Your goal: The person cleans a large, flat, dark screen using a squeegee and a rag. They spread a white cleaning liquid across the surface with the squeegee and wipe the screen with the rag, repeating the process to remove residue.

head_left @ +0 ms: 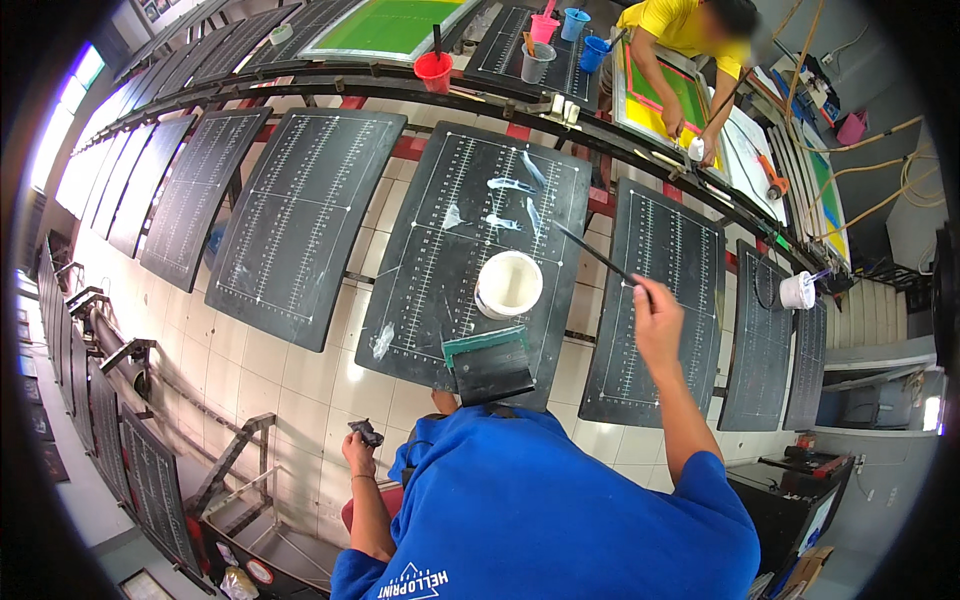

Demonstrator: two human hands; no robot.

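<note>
My right hand is closed around a thin dark stick, held slanting with its far end over the right side of a dark gridded board. White smears mark the board near that end. Lower on the same board stands a white tub, pale inside. Between the tub and my body lies a dark flat piece with a green edge, perhaps a squeegee. Low on the left, my left hand grips a crumpled dark cloth, away from the board.
More gridded boards flank mine. Behind runs a dark rail bearing a red cup. Across it, a person in yellow works over a green screen frame. At right, a white cup sits on another board.
</note>
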